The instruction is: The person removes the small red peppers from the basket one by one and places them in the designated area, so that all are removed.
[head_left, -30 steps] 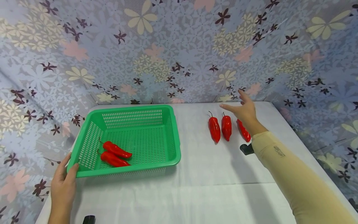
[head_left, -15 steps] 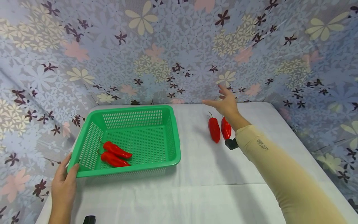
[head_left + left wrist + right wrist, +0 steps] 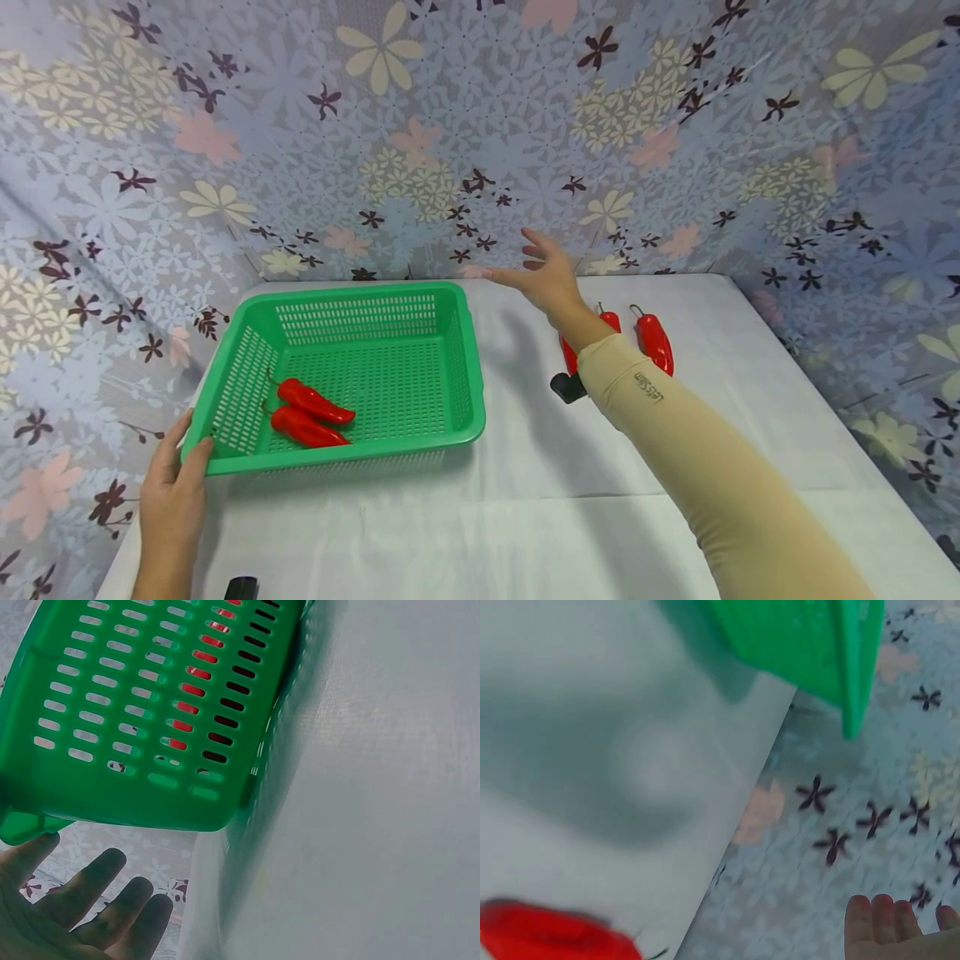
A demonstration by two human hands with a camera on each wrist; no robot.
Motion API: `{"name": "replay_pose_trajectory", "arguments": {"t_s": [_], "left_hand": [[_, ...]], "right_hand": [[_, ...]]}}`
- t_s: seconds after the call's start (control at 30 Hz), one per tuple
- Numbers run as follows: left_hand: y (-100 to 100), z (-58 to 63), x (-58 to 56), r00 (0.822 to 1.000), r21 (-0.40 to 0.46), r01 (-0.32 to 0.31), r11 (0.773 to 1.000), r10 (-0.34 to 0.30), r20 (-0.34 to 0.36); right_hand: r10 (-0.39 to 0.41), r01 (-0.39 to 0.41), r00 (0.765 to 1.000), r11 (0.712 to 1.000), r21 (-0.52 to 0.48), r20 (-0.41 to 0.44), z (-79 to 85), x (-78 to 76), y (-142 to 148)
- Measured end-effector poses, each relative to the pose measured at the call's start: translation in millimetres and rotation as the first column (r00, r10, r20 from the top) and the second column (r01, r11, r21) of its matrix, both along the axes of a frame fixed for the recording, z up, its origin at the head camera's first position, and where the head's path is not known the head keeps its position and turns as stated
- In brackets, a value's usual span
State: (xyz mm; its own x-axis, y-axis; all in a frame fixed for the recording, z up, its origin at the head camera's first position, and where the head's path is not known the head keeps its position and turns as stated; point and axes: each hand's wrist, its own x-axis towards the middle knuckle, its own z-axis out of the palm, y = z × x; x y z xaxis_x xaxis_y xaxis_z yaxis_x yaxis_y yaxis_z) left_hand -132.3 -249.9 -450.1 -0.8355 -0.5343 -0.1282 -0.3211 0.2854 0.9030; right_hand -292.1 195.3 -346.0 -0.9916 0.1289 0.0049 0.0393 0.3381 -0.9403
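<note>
At the left, a green plastic basket (image 3: 463,367) with slotted walls stands on the white-covered table. Two red chili peppers (image 3: 311,402) lie inside it. My left hand (image 3: 174,492) holds the basket's near left corner, thumb and a finger at the rim; in the left wrist view its other fingers (image 3: 112,915) spread below. My right hand (image 3: 546,279) hovers right of the basket, fingers spread, holding nothing. Under and beside my right forearm lie three more red chili peppers (image 3: 655,340); the arm partly covers two. One pepper (image 3: 551,934) shows blurred in the right wrist view.
A flowered cloth (image 3: 480,150) rises behind the white table (image 3: 480,542) and along its sides. A black device (image 3: 567,387) sits at my right wrist. Another dark object (image 3: 242,587) shows at the bottom edge near my left wrist.
My right hand has swept left above the peppers toward the basket, uncovering the rightmost pepper and covering part of the others. My left hand and the basket stay in place.
</note>
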Motion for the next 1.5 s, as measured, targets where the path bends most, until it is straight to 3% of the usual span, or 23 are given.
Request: {"name": "replay_pose_trajectory", "arguments": {"t_s": [0.33,0.83,1.27,1.5], "left_hand": [[-2,-3.1,2.0,0.999,-0.014,0.011,1.0,-0.012,-0.035],[-9,-1.8,3.7,0.999,0.017,0.025,1.0,-0.024,-0.033],[-5,-6.1,1.8,0.995,0.047,0.049,0.998,-0.045,-0.085],[-4,-2.4,0.7,0.993,0.019,0.065,0.998,-0.063,-0.102]], "right_hand": [[0.106,-0.106,0.994,0.994,-0.036,-0.01,1.1,-5.9,-56],[0.168,-0.166,0.986,0.982,-0.086,0.014,-8.9,-9.2,-118],[0.3,-0.297,0.953,0.952,-0.066,0.036,-28.4,-6.6,-166],[0.373,-0.37,0.919,0.928,-0.047,0.127,-49.6,-2.1,-194]]}}
